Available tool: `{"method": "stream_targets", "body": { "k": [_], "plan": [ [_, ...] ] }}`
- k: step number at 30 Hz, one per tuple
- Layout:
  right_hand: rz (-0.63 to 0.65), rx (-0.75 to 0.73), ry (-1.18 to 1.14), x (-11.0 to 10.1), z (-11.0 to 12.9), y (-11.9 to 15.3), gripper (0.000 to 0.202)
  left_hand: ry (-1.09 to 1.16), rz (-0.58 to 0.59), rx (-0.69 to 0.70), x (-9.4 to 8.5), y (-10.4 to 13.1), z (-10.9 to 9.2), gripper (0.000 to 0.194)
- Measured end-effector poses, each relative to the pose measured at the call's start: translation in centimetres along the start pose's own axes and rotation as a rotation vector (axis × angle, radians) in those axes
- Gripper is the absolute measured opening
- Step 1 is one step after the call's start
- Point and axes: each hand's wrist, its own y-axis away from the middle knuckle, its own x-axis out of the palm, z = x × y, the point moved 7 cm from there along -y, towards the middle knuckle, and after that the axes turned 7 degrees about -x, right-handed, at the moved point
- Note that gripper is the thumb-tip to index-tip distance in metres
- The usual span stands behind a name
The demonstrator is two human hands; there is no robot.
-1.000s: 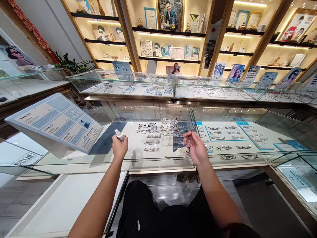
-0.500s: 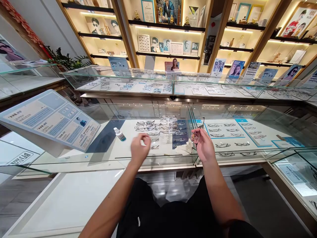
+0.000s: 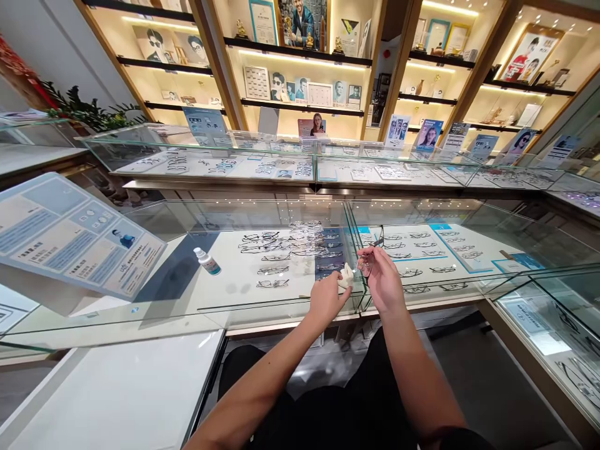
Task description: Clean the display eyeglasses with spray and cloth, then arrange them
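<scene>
My left hand (image 3: 329,295) is closed on a crumpled off-white cloth (image 3: 346,276), gripped between thumb and fingers just above the front of the glass counter. Close to its right, my right hand (image 3: 387,281) holds a pair of eyeglasses (image 3: 366,262) up over the counter. One temple of the eyeglasses sticks up past my fingertips, and part of the frame is hidden by my fingers. A small white spray bottle (image 3: 207,261) with a blue-green label stands on the glass, well to the left of both hands.
A large blue-and-white sign (image 3: 77,240) stands on the counter at the left. Rows of eyeglasses (image 3: 273,270) lie inside the glass display case (image 3: 281,306). An open white drawer (image 3: 117,387) juts out at lower left. Another glass showcase (image 3: 234,165) runs behind.
My left hand has moved right and picked up the cloth, which lay on the glass near the eyeglasses. My right hand still holds the eyeglasses. The view has shifted a little to the right.
</scene>
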Motion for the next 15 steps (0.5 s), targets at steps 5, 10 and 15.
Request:
{"method": "stream_targets", "body": {
  "k": [5, 10, 15],
  "plan": [
    [0.007, -0.008, 0.005, 0.5, 0.1, 0.2, 0.021, 0.062, -0.033, 0.085, -1.1, 0.4, 0.0, 0.013],
    [0.034, 0.001, -0.003, 0.7, -0.5, 0.4, 0.021, 0.405, -0.063, -0.034, -2.5, 0.7, 2.3, 0.01],
    [0.035, 0.014, -0.006, 0.6, -1.2, 0.5, 0.023, 1.035, -0.045, -0.42, -3.5, -0.3, 7.4, 0.028]
  ]
}}
